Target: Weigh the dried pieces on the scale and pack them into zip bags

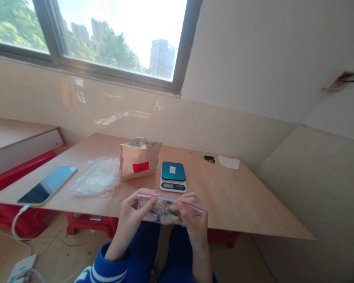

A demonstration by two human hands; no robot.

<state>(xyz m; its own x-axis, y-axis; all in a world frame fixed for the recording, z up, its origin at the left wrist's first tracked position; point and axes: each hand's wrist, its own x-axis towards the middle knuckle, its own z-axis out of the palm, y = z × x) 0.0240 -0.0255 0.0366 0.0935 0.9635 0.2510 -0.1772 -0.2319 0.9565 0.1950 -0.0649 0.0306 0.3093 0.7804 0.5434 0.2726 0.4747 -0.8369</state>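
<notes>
Both hands hold a clear zip-lock bag [165, 216] with a red line along its top strip and brown, lumpy dried pieces inside. My left hand [132, 214] pinches the strip near its left end, thumb on the front. My right hand [194, 220] grips it toward the right end, thumb also in front. The bag is just above the table's front edge. Beyond it lies a kitchen scale [173, 176] with a blue-green top and small display. An open kraft paper pouch [140, 161] with a red label stands left of the scale, pale contents showing at its mouth.
A pile of clear zip bags [96, 177] lies left of the pouch, beside a phone [48, 185] on a white cable [16, 220]. Toward the wall are a green-and-black screwdriver [208, 158] and a white paper scrap [229, 162]. Red stools [90, 224] stand under the wooden table [238, 196].
</notes>
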